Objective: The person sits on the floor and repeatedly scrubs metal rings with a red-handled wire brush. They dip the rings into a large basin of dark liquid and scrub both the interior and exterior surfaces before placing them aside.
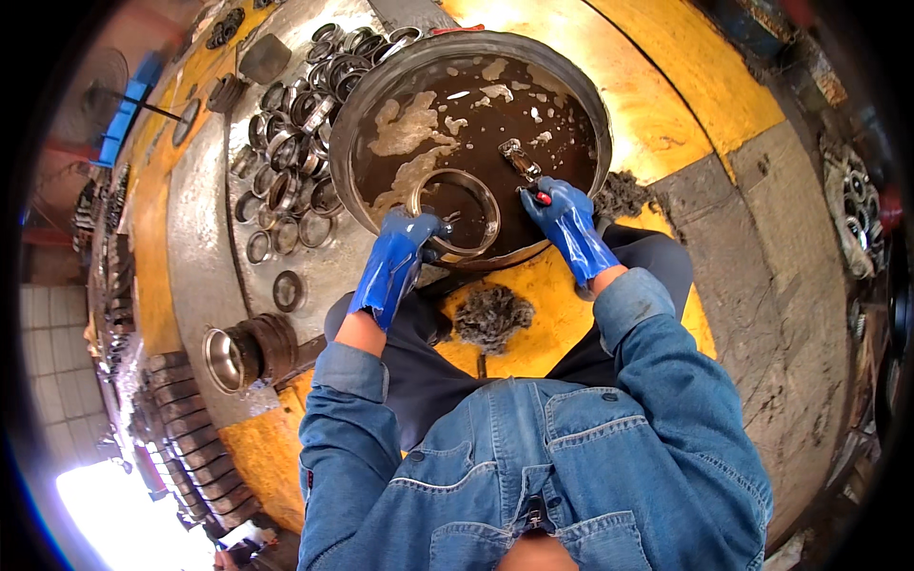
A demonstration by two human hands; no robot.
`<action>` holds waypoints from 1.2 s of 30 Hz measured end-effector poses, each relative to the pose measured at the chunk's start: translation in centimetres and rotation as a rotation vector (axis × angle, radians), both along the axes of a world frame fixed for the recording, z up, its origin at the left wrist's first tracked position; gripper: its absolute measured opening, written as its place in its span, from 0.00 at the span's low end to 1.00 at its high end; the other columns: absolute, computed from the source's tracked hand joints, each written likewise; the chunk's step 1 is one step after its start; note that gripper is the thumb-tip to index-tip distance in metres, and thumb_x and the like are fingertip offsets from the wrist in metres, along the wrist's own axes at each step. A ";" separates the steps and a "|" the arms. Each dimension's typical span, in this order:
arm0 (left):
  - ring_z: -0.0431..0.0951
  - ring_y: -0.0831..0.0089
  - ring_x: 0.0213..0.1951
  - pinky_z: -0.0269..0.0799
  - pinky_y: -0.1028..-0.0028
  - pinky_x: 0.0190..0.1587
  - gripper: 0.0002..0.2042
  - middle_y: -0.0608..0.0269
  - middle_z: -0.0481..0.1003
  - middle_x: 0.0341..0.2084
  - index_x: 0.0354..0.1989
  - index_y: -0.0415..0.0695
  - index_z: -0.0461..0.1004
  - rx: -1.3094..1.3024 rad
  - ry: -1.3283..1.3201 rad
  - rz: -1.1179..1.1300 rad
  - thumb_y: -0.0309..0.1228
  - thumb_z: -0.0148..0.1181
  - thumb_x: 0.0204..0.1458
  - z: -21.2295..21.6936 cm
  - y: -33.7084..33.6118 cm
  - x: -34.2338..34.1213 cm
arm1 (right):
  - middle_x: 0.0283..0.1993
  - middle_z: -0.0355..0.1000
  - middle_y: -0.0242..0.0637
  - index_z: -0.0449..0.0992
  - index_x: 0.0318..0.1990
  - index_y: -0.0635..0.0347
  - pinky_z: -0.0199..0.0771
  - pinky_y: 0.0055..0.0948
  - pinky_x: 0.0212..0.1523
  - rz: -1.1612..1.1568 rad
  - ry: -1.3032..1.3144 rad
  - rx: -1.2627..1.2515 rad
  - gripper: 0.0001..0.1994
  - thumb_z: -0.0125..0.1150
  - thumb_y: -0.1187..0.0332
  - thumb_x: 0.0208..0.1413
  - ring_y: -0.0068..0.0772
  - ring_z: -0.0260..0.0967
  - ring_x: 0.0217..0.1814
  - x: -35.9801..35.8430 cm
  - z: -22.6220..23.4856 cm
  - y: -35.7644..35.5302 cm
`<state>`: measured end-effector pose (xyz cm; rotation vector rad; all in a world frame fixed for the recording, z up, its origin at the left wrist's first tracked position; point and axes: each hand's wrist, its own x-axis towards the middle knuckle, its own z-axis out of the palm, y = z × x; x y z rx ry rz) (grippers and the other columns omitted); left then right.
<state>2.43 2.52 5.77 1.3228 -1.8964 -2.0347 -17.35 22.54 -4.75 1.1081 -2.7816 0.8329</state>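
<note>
Yellow-painted concrete floor carries a wide basin (pixel 354 143) of dark foamy liquid. Left hand (pixel 405 249), fingers clamped on a large bearing ring (pixel 455 213), tilts it half-submerged for washing; right hand (pixel 562 214), fingers closed round a brush (pixel 521 160), scrubs just beyond; cleaned rings (pixel 286 162) pile leftward

Both gloved hands (pixel 400 249) (pixel 564 211) forward, seemingly gripping.

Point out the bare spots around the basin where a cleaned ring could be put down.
Free: the yellow floor right of the basin, and the grey slab beyond it. A smaller bare strip lies on the metal plate left of the ring pile. Crowded: that pile itself, and the near rim, where the left hand holds a large ring and the right hand a brush.
</note>
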 end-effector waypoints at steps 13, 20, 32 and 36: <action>0.73 0.73 0.18 0.67 0.74 0.21 0.08 0.59 0.83 0.28 0.36 0.37 0.83 0.241 0.039 -0.015 0.29 0.67 0.52 -4.0 -1.5 0.7 | 0.37 0.82 0.43 0.84 0.38 0.51 0.79 0.46 0.43 0.036 -0.096 0.112 0.14 0.69 0.51 0.59 0.51 0.80 0.44 0.3 0.9 -0.3; 0.86 0.54 0.35 0.80 0.61 0.40 0.23 0.42 0.84 0.32 0.41 0.32 0.84 -0.056 -0.093 -0.134 0.42 0.70 0.47 -7.5 -3.1 0.0 | 0.37 0.82 0.44 0.83 0.38 0.52 0.79 0.45 0.46 0.168 -0.046 0.081 0.12 0.68 0.54 0.60 0.51 0.80 0.45 -0.7 -0.4 -0.4; 0.82 0.48 0.39 0.74 0.57 0.45 0.19 0.42 0.81 0.34 0.40 0.43 0.85 -0.474 0.123 -0.339 0.48 0.61 0.57 -6.1 -2.5 2.1 | 0.35 0.82 0.47 0.84 0.37 0.58 0.81 0.42 0.42 0.175 -0.137 -0.069 0.13 0.73 0.57 0.58 0.51 0.81 0.38 -3.6 -5.2 1.4; 0.82 0.50 0.37 0.74 0.58 0.44 0.19 0.43 0.81 0.34 0.41 0.43 0.85 -0.310 0.090 -0.276 0.47 0.62 0.57 -3.8 -2.3 3.1 | 0.35 0.83 0.46 0.85 0.37 0.58 0.81 0.42 0.42 0.152 -0.120 0.020 0.12 0.72 0.58 0.59 0.50 0.82 0.38 -2.0 -3.1 0.7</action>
